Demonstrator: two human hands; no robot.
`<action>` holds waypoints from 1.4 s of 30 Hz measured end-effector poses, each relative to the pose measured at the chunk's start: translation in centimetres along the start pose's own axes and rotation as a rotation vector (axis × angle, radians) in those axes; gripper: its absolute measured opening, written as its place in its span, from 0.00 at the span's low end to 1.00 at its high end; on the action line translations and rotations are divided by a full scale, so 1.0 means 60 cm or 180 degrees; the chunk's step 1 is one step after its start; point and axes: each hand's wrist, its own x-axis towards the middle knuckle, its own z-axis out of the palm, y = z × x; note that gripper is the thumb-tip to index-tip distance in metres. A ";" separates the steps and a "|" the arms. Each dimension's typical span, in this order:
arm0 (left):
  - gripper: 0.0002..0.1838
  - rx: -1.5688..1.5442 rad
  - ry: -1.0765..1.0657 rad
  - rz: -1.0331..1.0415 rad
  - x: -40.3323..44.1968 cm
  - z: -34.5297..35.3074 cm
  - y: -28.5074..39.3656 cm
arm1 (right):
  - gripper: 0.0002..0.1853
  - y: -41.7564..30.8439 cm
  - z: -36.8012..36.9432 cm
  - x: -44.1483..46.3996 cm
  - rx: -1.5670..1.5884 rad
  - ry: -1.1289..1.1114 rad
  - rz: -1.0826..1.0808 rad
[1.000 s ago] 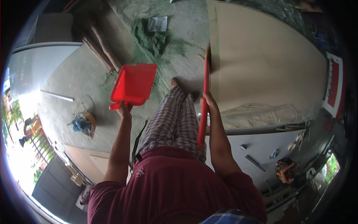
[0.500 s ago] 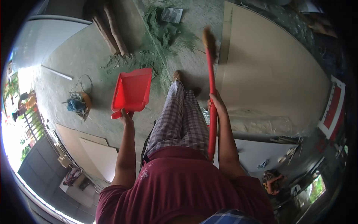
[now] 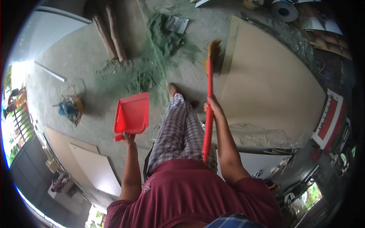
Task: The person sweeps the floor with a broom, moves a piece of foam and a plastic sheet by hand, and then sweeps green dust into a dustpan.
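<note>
My left hand (image 3: 128, 139) is closed round the handle of a red dustpan (image 3: 133, 113), its open scoop pointing away from me. In my right hand (image 3: 215, 107) is a red-handled brush (image 3: 209, 81), held midway along its shaft. Its yellow-brown bristles (image 3: 215, 49) are at the far end, and the ribbed grip reaches back to my waist. Beyond the dustpan, green powder (image 3: 142, 78) lies scattered over the concrete floor. A larger green heap (image 3: 165, 36) is farther off, with a grey packet (image 3: 176, 24) at its edge.
Two wooden logs (image 3: 114, 34) lie at the far left. A basket with blue cloth (image 3: 70, 108) stands on the left. On the right, a large beige board (image 3: 273, 79) lies beside crumpled clear plastic (image 3: 254, 136). Another board (image 3: 95, 167) is at the lower left.
The dustpan and brush appear lower in view, and the brush stands more upright. My view has shifted, bringing in a roll and other items at the upper right.
</note>
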 end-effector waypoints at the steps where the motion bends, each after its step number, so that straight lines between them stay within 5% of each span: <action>1: 0.15 0.0024 -0.0089 0.0009 0.007 0.002 -0.001 | 0.16 0.018 0.007 0.043 -0.0023 -0.0261 0.0114; 9: 0.19 -0.0227 -0.0074 0.0029 -0.015 0.052 0.061 | 0.14 -0.035 0.260 0.074 -0.0713 -0.1369 -0.0015; 15: 0.18 -0.0234 -0.0052 0.0114 0.002 0.061 0.084 | 0.26 -0.081 0.165 -0.078 -0.1444 -0.1202 -0.0082; 17: 0.18 -0.0240 0.0071 0.0052 0.008 0.065 0.073 | 0.25 -0.101 0.143 -0.095 -0.1702 -0.0470 0.0054; 22: 0.17 -0.0251 -0.0017 0.0118 0.021 0.101 0.084 | 0.15 -0.094 0.098 0.083 -0.1328 -0.0465 -0.0217; 24: 0.17 -0.0205 -0.0144 0.0135 0.019 0.109 0.083 | 0.12 -0.065 0.104 0.145 -0.0894 -0.0421 0.0436; 28: 0.17 -0.0079 -0.0103 0.0083 0.009 0.101 0.076 | 0.15 -0.067 0.147 0.101 -0.0952 -0.0508 0.0624; 35: 0.16 -0.0146 0.0045 0.0173 0.007 0.136 0.113 | 0.21 -0.156 0.102 -0.086 -0.2231 -0.0559 -0.0238; 42: 0.20 -0.0379 0.0204 0.0200 0.019 0.247 0.175 | 0.21 -0.395 -0.018 -0.186 -0.2865 0.0567 -0.1066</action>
